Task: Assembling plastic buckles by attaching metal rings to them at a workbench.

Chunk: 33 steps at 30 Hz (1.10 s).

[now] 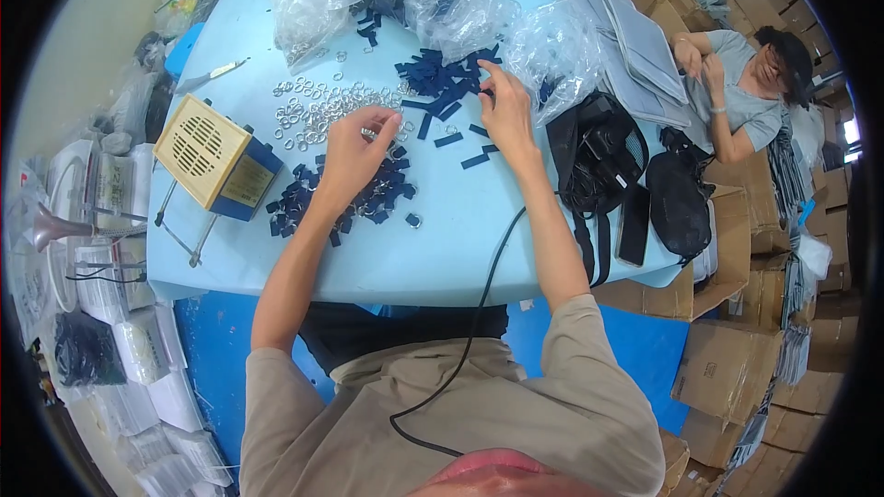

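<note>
My left hand [354, 152] is curled over the near edge of a heap of silver metal rings [318, 110], thumb and fingers closed together. What they hold, if anything, is too small to make out. Below that hand lies a pile of navy fabric tabs [373, 202], some with rings showing in them. My right hand [506, 115] is at the right side of a pile of flat navy strips [433, 72]. Its index finger and thumb are apart, with the index fingertip at the strips. A few loose strips [448, 140] lie between the hands.
A beige and blue box-shaped device [214, 155] stands at the left. Clear plastic bags [451, 5] lie at the back. A black bag [599, 152], a phone [633, 225] and a black pouch [680, 193] sit at the right. Another person [741, 92] sits beyond, among cardboard boxes [727, 359].
</note>
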Motion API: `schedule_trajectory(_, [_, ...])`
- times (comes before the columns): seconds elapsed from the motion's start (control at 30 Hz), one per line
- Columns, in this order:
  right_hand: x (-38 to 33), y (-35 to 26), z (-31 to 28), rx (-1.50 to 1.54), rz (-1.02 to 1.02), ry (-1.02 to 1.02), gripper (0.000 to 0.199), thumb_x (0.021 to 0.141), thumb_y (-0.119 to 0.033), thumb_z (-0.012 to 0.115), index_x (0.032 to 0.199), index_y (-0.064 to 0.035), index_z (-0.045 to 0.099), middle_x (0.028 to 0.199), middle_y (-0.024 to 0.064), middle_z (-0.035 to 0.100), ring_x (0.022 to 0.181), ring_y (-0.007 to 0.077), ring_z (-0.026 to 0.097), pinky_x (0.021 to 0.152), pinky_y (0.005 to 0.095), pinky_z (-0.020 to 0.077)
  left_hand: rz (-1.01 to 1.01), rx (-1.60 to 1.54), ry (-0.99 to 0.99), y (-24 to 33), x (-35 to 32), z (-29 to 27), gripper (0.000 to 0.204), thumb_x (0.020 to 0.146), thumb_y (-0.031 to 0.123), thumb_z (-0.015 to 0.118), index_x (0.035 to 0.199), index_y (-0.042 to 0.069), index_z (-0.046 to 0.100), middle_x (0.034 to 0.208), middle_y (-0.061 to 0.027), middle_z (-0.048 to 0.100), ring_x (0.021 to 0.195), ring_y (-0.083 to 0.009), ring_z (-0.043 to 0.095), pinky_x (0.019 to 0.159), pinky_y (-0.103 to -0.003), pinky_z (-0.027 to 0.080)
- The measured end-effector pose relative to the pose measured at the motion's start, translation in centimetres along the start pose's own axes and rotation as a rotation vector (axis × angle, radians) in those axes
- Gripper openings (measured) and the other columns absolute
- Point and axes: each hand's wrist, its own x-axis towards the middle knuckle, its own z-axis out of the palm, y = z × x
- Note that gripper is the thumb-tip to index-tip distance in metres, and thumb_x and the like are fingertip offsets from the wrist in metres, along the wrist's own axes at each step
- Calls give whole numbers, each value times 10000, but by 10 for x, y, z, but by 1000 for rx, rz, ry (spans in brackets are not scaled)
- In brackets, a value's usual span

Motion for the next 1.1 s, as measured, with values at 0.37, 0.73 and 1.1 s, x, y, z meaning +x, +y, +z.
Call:
schedule_trajectory(0.37, [-1, 3, 4, 473, 145, 105, 445, 780, 143, 684, 1195, -16, 656, 1040, 133, 693, 892, 194, 705, 775, 302, 604, -13, -46, -43, -6, 29, 1, 251, 958, 215, 704, 1030, -22, 743, 827, -32, 718, 748, -79, 624, 633, -253, 477])
schedule_trajectory(0.73, [-7, -51, -27, 1017, 286, -235, 485, 780, 50, 809, 1230, 11, 632, 1116, 135, 706, 963, 166, 699, 838, 308, 588, 31, -91, -167, 25, 14, 17, 208, 948, 204, 733, 1017, 12, 774, 844, -48, 721, 697, -74, 590, 568, -244, 449])
schedule_trajectory(1.1, [-16, -69, -20, 1093, 335, -85, 364, 804, 21, 815, 1135, 11, 662, 1059, 118, 715, 979, 158, 693, 831, 307, 582, -144, -323, -247, 34, 6, 11, 205, 958, 192, 721, 996, -3, 770, 846, -25, 713, 706, -73, 612, 620, -217, 478])
